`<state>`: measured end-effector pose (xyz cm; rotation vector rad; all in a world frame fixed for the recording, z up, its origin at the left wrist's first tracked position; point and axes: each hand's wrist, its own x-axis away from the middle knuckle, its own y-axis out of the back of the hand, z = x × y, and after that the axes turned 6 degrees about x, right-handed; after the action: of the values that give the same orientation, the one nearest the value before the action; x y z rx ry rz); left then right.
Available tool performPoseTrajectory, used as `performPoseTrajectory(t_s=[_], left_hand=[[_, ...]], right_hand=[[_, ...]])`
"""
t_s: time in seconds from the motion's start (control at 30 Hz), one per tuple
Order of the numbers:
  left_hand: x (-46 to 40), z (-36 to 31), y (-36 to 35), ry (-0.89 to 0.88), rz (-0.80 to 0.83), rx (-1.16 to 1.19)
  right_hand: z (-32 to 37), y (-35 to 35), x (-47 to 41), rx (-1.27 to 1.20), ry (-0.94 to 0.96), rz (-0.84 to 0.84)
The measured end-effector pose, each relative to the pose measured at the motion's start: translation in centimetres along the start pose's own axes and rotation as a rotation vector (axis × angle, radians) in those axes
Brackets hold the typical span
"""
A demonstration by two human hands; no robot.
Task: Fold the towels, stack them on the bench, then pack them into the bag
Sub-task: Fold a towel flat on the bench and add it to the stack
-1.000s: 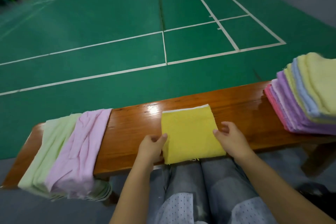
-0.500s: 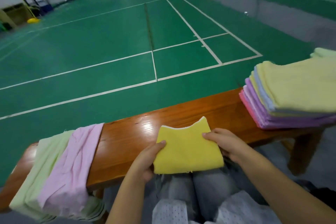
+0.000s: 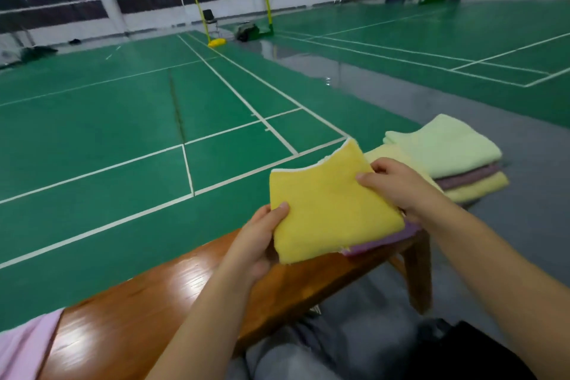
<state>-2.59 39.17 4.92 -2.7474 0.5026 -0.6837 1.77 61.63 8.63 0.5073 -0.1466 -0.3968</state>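
Yellow folded terry towel (image 3: 333,203) is hanging above the wooden tabletop (image 3: 160,302), the left hand (image 3: 262,237) and right hand (image 3: 398,185) pinching its sides; it should land squarely on the pastel stack of folded towels (image 3: 447,160), apparently just beyond.

folded yellow towel (image 3: 330,203) held above bench (image 3: 148,296), beside towel stack (image 3: 447,151)

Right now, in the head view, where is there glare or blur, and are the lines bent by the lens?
Head view: bright glare on the glossy wooden bench; the far hall wall looks soft and smeared; court lines near the edges bow from the wide lens; the folded yellow towel, held by the left hand and right hand, is fairly sharp.
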Motion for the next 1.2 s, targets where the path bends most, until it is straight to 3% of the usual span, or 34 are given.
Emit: performPoseTrajectory(t_s=[0.37,0.57,0.77,0.93,1.2], left_hand=[[-6.9,-1.9,-10.1,0.054,0.123,-0.200],[-8.6,-1.6,-10.6,0.086,0.042,-0.337],[-9.5,-0.1,-9.4,-0.056,-0.129,-0.541],[-9.1,0.1,-9.1,0.104,-0.060,-0.415],[-9.6,1.0,-8.6,0.011,-0.088,-0.200]], right_hand=[[-3.4,8.3,-6.2,0.225,-0.137,-0.174],[-4.9,7.9,-7.3,0.417,-0.158,-0.130],[-5.1,7.7,-7.7,0.483,-0.210,-0.043],[-5.2,7.6,-7.8,0.541,-0.291,0.114],[-3.7,7.0,-8.8,0.475,0.007,-0.031]])
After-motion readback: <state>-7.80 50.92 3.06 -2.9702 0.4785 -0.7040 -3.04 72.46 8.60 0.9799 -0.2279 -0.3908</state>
